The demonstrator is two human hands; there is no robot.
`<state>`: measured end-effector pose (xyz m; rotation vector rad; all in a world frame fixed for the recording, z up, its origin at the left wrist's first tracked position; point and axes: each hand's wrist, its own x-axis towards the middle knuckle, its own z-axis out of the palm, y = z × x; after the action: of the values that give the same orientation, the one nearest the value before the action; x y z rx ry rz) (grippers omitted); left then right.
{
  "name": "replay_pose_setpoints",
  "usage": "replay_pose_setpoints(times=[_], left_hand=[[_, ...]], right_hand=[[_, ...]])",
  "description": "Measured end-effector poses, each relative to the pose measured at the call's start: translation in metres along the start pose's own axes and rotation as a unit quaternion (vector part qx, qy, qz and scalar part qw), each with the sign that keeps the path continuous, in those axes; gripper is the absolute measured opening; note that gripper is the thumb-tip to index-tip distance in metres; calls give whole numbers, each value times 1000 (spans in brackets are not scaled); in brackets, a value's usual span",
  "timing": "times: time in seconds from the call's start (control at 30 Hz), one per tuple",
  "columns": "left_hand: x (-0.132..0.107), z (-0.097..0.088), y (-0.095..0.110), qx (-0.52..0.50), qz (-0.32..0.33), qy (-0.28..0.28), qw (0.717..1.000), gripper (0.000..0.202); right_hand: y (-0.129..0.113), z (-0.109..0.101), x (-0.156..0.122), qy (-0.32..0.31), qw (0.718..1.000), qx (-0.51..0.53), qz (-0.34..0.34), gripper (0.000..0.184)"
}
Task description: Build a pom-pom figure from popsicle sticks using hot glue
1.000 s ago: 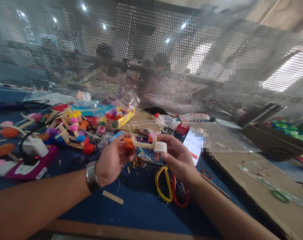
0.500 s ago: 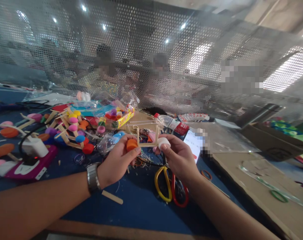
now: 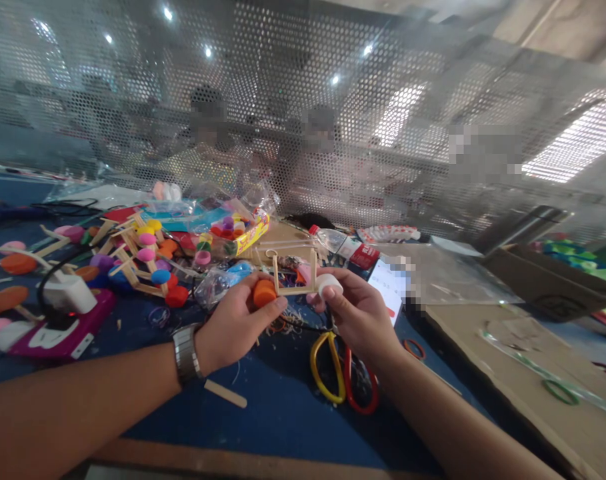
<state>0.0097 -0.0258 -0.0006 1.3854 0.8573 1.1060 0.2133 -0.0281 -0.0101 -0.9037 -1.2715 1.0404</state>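
A U-shaped frame of craft sticks (image 3: 296, 291) is held up between my two hands, its two uprights pointing upward. On its left side is an orange bottle cap (image 3: 265, 293), pinched by the thumb and fingers of my left hand (image 3: 239, 328). A white bottle cap (image 3: 330, 286) sits at the frame's right side, gripped by my right hand (image 3: 367, 317). Both hands are closed, with some fingers hidden behind the caps. Below the right hand lie scissors (image 3: 339, 370) with one yellow and one red handle. A loose craft stick (image 3: 225, 393) rests near my left wrist.
At the left lie a pile of craft-stick pieces with coloured caps (image 3: 145, 255) and a purple power strip (image 3: 95, 320) with a white plug. A yellow-edged box (image 3: 253, 235), a bottle (image 3: 357, 253) and a phone (image 3: 385, 287) are farther back. Cardboard (image 3: 483, 340) lies right.
My hands and the stick frame hold almost the same position. My left thumb has shifted slightly to the right; the view has moved very little.
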Motion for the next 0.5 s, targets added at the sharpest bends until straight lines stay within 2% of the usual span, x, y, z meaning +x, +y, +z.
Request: replay_pose_setpoints(times=[0.2, 0.37, 0.5], left_hand=[[0, 0, 0, 17, -2, -12, 1000, 25], [-1, 0, 3, 33, -14, -48, 998, 22], [-1, 1, 6, 27, 1, -50, 998, 22]], right_hand=[[1, 1, 0, -9, 1000, 18, 4, 42], [-1, 3, -2, -15, 1000, 22, -2, 43], [-6, 5, -5, -39, 998, 46, -17, 53]])
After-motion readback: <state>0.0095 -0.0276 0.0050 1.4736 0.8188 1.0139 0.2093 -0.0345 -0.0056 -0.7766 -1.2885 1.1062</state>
